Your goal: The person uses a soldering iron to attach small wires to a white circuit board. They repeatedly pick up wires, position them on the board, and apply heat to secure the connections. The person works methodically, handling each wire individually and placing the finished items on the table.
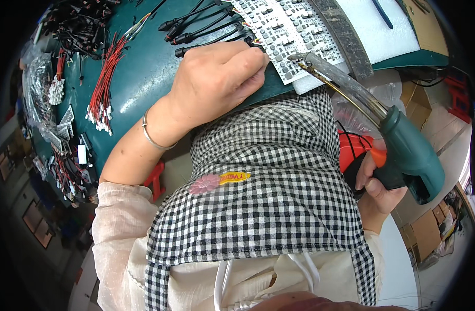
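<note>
My left hand [219, 78] is closed in a fist at the near left edge of a white circuit board panel [286, 33]. Whatever its fingers pinch is hidden from view. Black cables with round connectors [201, 31] lie just beyond that hand, their thin coloured wire ends at the board's left edge. In my right hand [380, 192] is a green soldering gun [411, 150] with an orange trigger. Its long metal barrel points up and left, and the tip appears over the board's near right part, a short way from my left hand. Whether it touches cannot be told.
Red wires with white plugs [105, 88] lie on the green tabletop [136, 78] at left. Behind them is a heap of black cables [77, 26]. A dark strip [346, 39] lies across the board's right side, beside white foam [380, 31]. Cardboard boxes [429, 233] stand at right.
</note>
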The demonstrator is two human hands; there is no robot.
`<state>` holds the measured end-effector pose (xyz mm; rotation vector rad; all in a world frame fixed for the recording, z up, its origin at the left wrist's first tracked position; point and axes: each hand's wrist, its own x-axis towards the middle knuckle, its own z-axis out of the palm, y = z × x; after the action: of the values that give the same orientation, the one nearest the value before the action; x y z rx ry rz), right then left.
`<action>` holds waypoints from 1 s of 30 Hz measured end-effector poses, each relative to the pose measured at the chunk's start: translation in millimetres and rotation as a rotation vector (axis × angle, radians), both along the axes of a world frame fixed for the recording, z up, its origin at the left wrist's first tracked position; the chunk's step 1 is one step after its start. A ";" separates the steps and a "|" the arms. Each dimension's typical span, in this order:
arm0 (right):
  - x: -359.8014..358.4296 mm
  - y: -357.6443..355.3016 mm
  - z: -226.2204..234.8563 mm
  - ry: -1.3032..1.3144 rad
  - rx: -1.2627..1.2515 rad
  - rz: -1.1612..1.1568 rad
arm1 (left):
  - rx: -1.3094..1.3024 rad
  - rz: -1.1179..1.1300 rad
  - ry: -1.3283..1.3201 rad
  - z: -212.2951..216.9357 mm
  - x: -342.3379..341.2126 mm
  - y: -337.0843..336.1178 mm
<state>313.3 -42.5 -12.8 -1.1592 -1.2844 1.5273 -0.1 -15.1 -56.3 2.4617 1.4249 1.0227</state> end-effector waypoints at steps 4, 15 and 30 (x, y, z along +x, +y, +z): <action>0.0 0.4 1.1 -0.015 -0.029 0.010 | 0.056 0.045 0.033 -7.4 4.1 -5.3; -0.2 -1.1 -0.1 -0.078 -0.021 0.025 | 0.005 0.049 -0.048 -1.9 3.4 0.8; -4.1 -1.3 -0.8 -0.102 -0.069 0.027 | -0.122 -0.094 -0.165 0.6 -10.0 13.2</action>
<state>309.2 -43.8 -13.6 -1.2834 -1.3283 1.5603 -10.1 -1.9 -55.6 2.2774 1.2699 1.0581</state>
